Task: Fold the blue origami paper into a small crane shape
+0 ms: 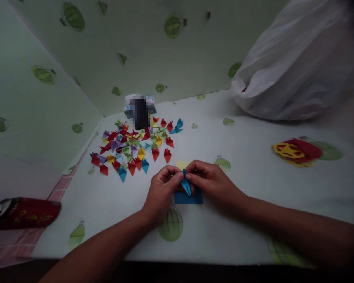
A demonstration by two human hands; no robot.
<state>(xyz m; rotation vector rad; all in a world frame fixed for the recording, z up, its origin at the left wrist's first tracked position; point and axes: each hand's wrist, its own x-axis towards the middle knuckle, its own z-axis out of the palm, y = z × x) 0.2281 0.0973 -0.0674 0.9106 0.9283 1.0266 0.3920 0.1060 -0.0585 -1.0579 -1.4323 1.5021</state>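
Note:
Between my two hands is a small blue folded-paper piece (186,186), narrow and pointed toward me. My left hand (164,185) pinches its upper left side between thumb and fingertips. From the right, my right hand (208,176) pinches the same piece near its top. Beneath it on the table lies a flat blue paper sheet (188,198), partly covered by the fingers. A bit of yellow paper (182,164) shows just behind the fingertips. Beyond my left hand many small folded-paper figures (131,143) in red, blue, purple, green and yellow lie spread out.
A dark phone-like object (141,114), blurred out, leans by a tissue box (128,110) at the back. A red can (26,213) is at the left edge. Red and yellow cut paper (295,151) lies on the right, below a large white plastic bag (286,70). Patterned walls border the table.

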